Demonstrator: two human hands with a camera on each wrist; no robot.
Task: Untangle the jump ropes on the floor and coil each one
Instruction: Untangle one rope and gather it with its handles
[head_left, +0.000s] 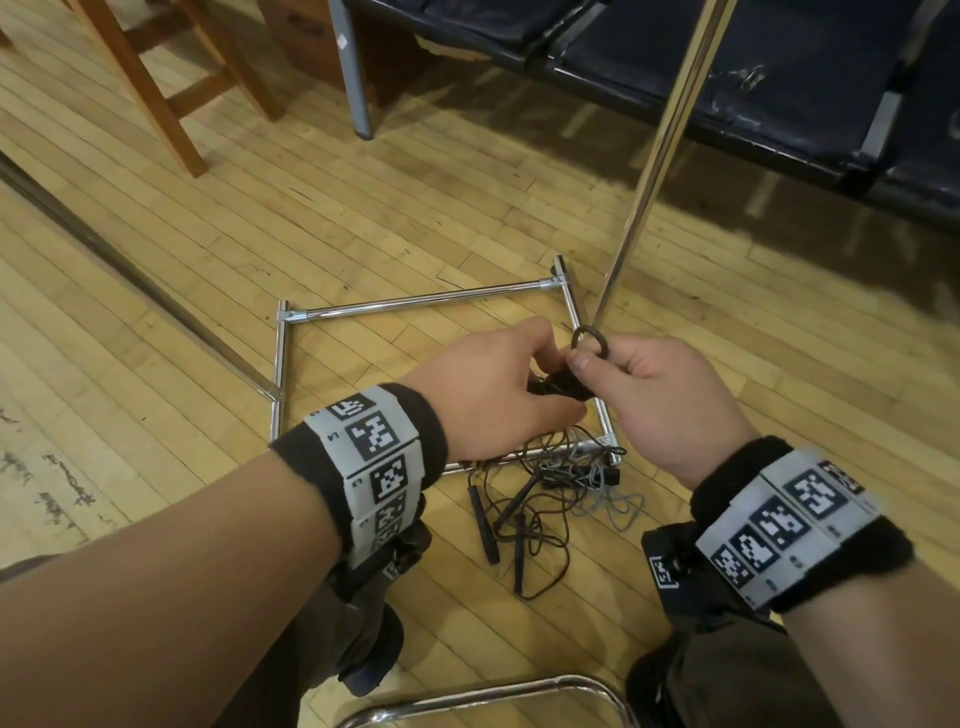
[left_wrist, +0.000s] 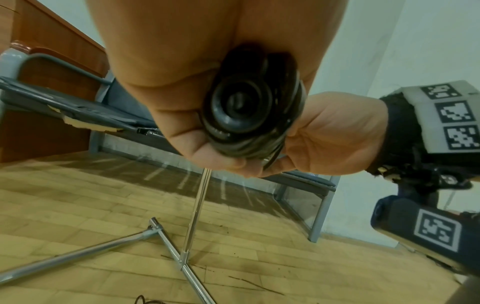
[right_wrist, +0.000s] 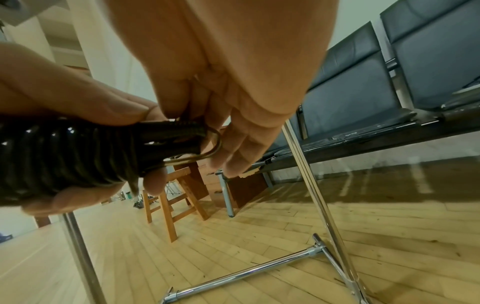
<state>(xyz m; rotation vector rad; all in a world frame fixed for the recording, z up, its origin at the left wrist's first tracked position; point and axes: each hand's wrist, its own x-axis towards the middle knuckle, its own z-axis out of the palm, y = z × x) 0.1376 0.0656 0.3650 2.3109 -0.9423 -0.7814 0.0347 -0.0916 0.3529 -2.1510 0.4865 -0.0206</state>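
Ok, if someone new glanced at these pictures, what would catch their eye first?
Both hands meet mid-frame: the left hand grips a black rope bundle while the right hand pinches its end loop. Below them, a tangle of ropes lies on the wooden floor, against a chrome frame.

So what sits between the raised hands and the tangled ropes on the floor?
In the head view, only the near chrome bar of the floor frame crosses between the hands holding the coiled rope and the tangle; the rest is bare wood floor.
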